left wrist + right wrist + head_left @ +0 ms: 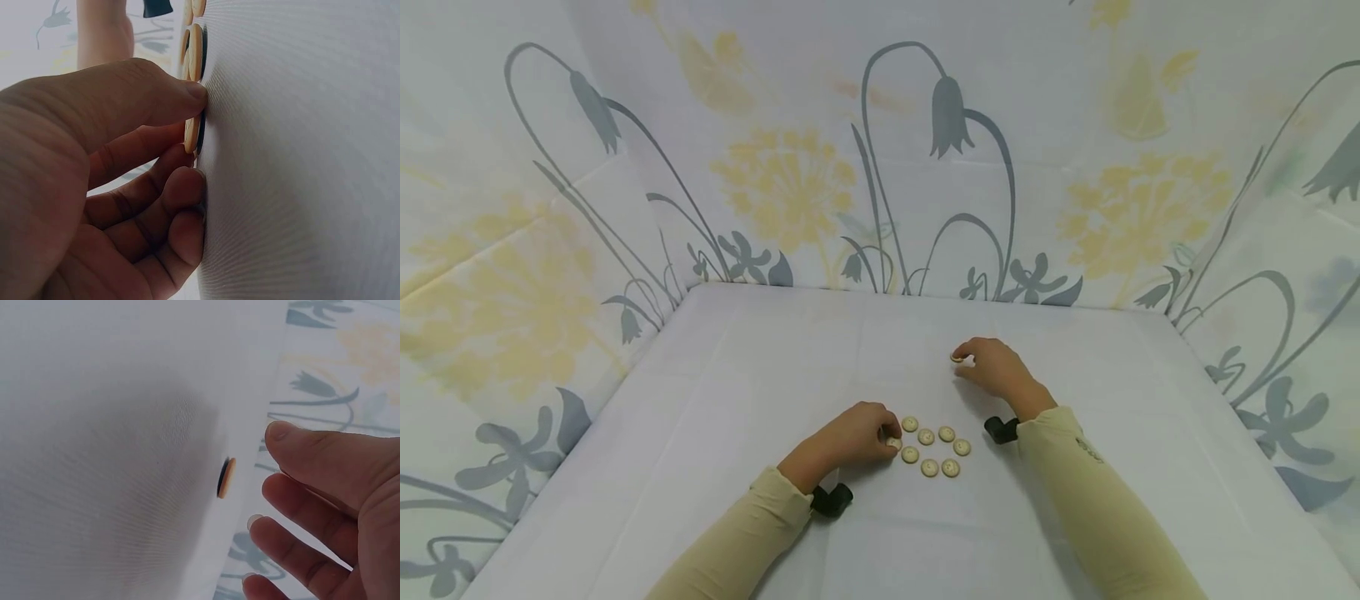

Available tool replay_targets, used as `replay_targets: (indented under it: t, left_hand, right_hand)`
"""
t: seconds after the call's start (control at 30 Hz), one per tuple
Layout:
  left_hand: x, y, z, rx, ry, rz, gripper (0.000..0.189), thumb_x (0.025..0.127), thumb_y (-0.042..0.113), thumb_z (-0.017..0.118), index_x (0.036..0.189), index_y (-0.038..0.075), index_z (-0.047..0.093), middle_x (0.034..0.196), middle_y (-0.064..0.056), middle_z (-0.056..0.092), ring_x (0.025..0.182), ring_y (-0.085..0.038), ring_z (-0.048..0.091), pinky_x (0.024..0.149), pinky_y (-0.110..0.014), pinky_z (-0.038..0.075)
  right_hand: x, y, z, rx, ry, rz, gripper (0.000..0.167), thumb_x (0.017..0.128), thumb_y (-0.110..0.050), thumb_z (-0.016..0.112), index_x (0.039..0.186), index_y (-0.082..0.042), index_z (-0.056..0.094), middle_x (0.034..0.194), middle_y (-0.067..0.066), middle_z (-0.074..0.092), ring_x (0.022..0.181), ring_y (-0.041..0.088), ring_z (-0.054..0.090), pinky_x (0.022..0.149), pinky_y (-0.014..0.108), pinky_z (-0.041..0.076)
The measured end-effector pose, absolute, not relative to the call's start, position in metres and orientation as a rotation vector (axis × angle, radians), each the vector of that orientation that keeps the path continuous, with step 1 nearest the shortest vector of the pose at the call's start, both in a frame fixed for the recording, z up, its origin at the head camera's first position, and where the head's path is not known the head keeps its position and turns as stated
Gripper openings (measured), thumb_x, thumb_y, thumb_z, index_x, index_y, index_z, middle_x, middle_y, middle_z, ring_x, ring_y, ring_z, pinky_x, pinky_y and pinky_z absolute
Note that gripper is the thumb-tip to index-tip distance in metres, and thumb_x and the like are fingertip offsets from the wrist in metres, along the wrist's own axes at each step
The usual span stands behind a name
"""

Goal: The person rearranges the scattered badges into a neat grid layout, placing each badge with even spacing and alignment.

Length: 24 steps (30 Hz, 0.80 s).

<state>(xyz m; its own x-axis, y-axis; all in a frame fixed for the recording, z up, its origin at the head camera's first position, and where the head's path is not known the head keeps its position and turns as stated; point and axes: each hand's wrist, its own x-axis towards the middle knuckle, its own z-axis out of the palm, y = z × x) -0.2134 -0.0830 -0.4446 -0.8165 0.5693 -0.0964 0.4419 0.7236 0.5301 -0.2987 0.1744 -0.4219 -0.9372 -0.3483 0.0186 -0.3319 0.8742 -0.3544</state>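
At the left end of a group of wooden discs my left hand (857, 433) pinches one pale round disc (892, 444) with thumb and fingers, low against the white tabletop. In the left wrist view the thumb (144, 94) covers part of that disc (191, 134), whose edge rests close to the cloth. Farther back, my right hand (996, 367) hovers by a lone disc (957, 358). The right wrist view has this disc (227, 478) lying on the cloth, with the relaxed fingers (300, 550) apart from it.
Several pale round discs with small dark marks lie loosely grouped between the hands, among them a disc (929, 467) at the front and another disc (910, 423) at the back. A white cloth (760, 358) covers the table. Flower-printed curtains (820, 100) stand behind and at both sides.
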Motion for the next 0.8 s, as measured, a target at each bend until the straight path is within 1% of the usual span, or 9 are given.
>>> replay_targets:
  t: [0.13,0.3,0.8]
  left_hand:
    - [-0.213,-0.084,-0.444,0.809,2.672,0.738,0.015,0.084,0.016,0.072,0.098,0.011,0.072,0.090,0.005,0.065,0.076,-0.006,0.053,0.071,-0.021,0.046]
    - [-0.213,-0.083,-0.443,0.816,2.672,0.743,0.015,0.083,0.015,0.072,0.097,0.009,0.073,0.090,0.003,0.066,0.076,-0.006,0.053,0.070,-0.021,0.046]
    - [-0.212,-0.082,-0.439,0.814,2.666,0.739,0.015,0.082,0.015,0.073,0.096,0.009,0.072,0.089,0.003,0.064,0.076,-0.007,0.053,0.071,-0.022,0.046]
  right_hand:
    - [-0.293,0.174,-0.422,-0.564,2.990,-0.572,0.032,0.090,-0.022,0.068,0.119,-0.009,0.068,0.123,0.011,0.066,0.108,0.031,0.062,0.090,0.046,0.050]
    - [-0.288,0.175,-0.423,-0.605,2.996,-0.578,0.033,0.089,-0.022,0.069,0.120,-0.009,0.068,0.127,0.010,0.065,0.107,0.029,0.063,0.089,0.044,0.051]
    - [-0.271,0.173,-0.418,-0.639,2.990,-0.571,0.031,0.088,-0.023,0.070,0.117,-0.010,0.069,0.122,0.008,0.067,0.104,0.026,0.063,0.087,0.043,0.051]
